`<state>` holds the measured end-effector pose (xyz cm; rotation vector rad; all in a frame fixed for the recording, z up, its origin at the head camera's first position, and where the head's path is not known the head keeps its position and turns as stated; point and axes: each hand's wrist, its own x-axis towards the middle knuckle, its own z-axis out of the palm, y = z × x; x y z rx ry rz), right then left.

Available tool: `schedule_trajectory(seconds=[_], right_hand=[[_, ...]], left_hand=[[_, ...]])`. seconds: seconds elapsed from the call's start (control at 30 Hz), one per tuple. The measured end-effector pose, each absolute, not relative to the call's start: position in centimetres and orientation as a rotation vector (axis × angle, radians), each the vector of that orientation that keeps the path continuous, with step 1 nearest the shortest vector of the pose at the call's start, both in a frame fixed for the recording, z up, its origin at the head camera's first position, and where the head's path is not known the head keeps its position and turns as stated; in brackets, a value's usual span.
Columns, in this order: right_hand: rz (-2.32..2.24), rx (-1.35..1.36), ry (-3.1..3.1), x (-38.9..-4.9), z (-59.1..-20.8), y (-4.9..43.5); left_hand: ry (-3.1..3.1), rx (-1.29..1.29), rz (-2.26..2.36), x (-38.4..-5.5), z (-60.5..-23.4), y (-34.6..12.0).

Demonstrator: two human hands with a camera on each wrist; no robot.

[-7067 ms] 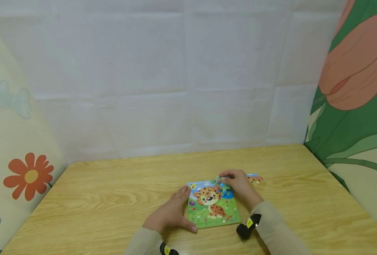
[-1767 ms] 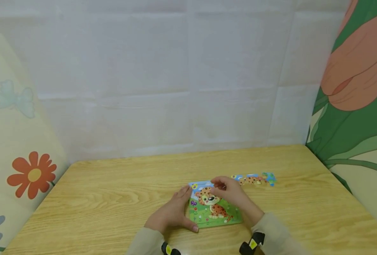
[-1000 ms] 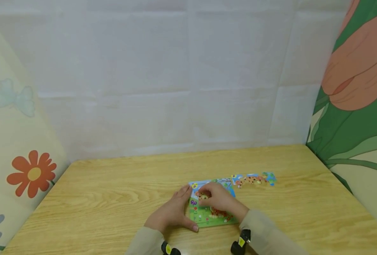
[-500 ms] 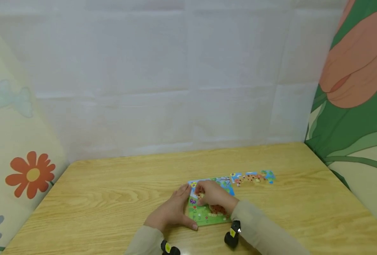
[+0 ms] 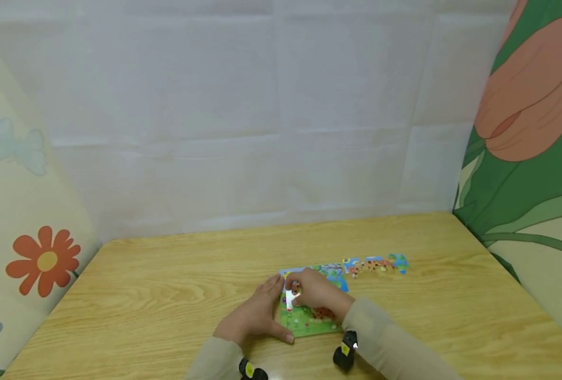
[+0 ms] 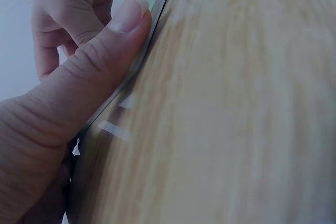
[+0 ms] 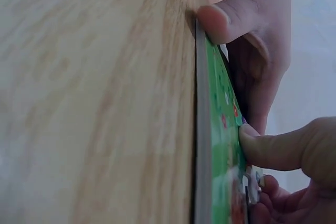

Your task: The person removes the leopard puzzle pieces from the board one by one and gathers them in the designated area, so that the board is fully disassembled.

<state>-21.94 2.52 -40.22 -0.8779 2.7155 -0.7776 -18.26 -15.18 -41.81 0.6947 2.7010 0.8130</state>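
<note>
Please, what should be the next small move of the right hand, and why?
Probably lift the puzzle piece clear of the puzzle board: the right hand pinches it, it seems tilted up from the surface, the left hand rests against the board's left side, and loose pieces lie by its far right corner.

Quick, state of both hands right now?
Left hand: open, thumb and fingers against the edges of the puzzle.
Right hand: closed, pinching a spotted piece at the puzzle.

Puzzle [image 5: 302,328] on table [image 5: 167,295], loose pieces [image 5: 377,265] behind right
</note>
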Motion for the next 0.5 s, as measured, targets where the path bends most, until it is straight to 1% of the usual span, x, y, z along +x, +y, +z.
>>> schedule_trajectory(seconds=[0.5], right_hand=[[-1.053, -0.854, 2.613, -22.2, -41.13, 3.01]], left_hand=[[2.714, 0.695, 0.802, -18.26, -41.77, -15.16]])
